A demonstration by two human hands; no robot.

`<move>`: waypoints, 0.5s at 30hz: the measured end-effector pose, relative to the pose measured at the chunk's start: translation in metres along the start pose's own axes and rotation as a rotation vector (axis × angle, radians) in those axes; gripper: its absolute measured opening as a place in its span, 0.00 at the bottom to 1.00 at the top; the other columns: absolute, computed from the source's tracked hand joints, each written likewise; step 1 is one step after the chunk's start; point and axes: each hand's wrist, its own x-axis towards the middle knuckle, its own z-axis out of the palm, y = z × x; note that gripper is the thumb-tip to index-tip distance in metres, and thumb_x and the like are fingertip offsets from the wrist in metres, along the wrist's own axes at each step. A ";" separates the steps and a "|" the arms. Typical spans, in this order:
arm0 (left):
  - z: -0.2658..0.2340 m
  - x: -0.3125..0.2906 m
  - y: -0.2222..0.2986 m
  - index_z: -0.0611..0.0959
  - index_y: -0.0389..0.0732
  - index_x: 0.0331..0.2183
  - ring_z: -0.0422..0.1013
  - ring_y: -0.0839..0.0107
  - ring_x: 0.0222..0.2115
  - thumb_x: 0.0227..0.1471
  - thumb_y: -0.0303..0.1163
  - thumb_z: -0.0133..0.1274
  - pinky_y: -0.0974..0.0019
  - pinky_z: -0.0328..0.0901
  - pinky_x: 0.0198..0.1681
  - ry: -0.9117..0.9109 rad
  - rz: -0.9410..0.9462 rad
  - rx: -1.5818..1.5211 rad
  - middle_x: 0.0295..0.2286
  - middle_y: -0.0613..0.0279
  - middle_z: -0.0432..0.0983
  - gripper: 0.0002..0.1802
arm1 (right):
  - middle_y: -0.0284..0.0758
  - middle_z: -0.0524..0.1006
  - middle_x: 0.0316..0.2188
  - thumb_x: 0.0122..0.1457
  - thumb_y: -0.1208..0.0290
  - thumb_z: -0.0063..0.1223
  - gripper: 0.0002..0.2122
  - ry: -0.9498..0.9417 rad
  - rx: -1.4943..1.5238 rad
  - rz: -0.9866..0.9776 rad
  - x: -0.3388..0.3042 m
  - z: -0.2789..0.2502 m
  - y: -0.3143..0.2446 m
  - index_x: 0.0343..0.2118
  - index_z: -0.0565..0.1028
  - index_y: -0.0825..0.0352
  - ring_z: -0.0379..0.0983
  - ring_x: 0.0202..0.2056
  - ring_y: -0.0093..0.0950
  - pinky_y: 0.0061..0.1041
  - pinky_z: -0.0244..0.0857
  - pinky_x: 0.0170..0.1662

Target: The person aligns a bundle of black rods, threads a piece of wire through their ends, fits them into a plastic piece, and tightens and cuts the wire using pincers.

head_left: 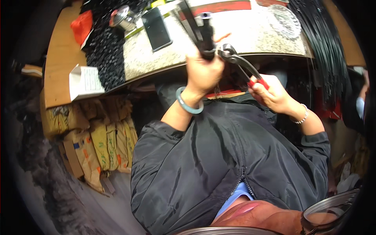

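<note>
My left hand (204, 72) is closed around a black tubular part (206, 35) and long dark strips (188, 19) that stand up from the fist above the table's near edge. I cannot make out whether they are one piece. In my right hand (273, 94) is a pair of pliers (244, 64) with rounded dark jaws and red grips. Its jaws sit right beside the left hand's fingers, close to the base of the black part. What lies between the jaws, if anything, is too small to tell. A thin orange-red piece (223, 37) shows just above them.
A dark phone (156, 29) lies on the speckled tabletop (138, 64). Left of it are a heap of small black pieces (103, 62), a metal can (124, 18), a red bag (81, 28) and a white box (86, 83). A clear dish (284, 21) and hanging black strands (323, 43) are right.
</note>
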 end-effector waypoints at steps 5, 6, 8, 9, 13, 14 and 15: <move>-0.016 0.002 0.011 0.79 0.31 0.38 0.60 0.85 0.13 0.53 0.22 0.51 0.78 0.55 0.17 0.086 -0.094 0.090 0.17 0.69 0.69 0.09 | 0.34 0.69 0.21 0.57 0.62 0.52 0.13 0.590 -0.765 -0.440 0.049 -0.096 0.008 0.30 0.70 0.69 0.66 0.25 0.29 0.29 0.61 0.32; -0.013 0.002 0.012 0.79 0.30 0.41 0.53 0.87 0.08 0.55 0.26 0.50 0.79 0.48 0.11 0.087 -0.039 0.088 0.10 0.75 0.62 0.12 | 0.36 0.70 0.22 0.56 0.62 0.52 0.13 0.699 -0.875 -0.456 0.055 -0.126 0.006 0.31 0.71 0.69 0.68 0.26 0.30 0.30 0.63 0.33; -0.007 0.003 0.013 0.78 0.29 0.41 0.53 0.87 0.08 0.55 0.25 0.50 0.80 0.48 0.11 0.067 -0.032 0.072 0.09 0.74 0.61 0.12 | 0.42 0.75 0.25 0.53 0.63 0.56 0.13 0.814 -1.155 -0.325 0.066 -0.174 -0.009 0.32 0.71 0.70 0.72 0.29 0.37 0.31 0.63 0.34; -0.007 0.001 0.013 0.78 0.29 0.41 0.53 0.87 0.08 0.55 0.25 0.50 0.80 0.48 0.10 0.062 -0.029 0.084 0.09 0.74 0.61 0.12 | 0.43 0.75 0.25 0.53 0.62 0.56 0.14 0.783 -1.195 -0.193 0.073 -0.184 -0.017 0.31 0.72 0.70 0.72 0.29 0.39 0.33 0.63 0.34; -0.006 -0.002 0.015 0.79 0.29 0.41 0.54 0.87 0.08 0.55 0.25 0.50 0.80 0.48 0.10 0.053 -0.004 0.109 0.09 0.73 0.62 0.12 | 0.43 0.77 0.28 0.53 0.59 0.57 0.14 0.740 -1.279 0.066 0.089 -0.189 -0.033 0.32 0.74 0.67 0.74 0.34 0.39 0.34 0.65 0.38; -0.006 -0.002 0.015 0.79 0.29 0.41 0.54 0.87 0.08 0.55 0.25 0.50 0.80 0.48 0.10 0.050 0.001 0.114 0.09 0.73 0.62 0.12 | 0.43 0.77 0.30 0.53 0.58 0.57 0.14 0.720 -1.303 0.134 0.091 -0.191 -0.033 0.33 0.75 0.65 0.74 0.36 0.38 0.34 0.66 0.39; -0.006 -0.002 0.015 0.79 0.29 0.41 0.54 0.87 0.08 0.55 0.25 0.50 0.80 0.48 0.10 0.041 -0.011 0.123 0.09 0.73 0.62 0.12 | 0.41 0.78 0.33 0.52 0.58 0.56 0.14 0.723 -1.344 0.123 0.091 -0.194 -0.029 0.36 0.76 0.63 0.74 0.39 0.38 0.34 0.66 0.41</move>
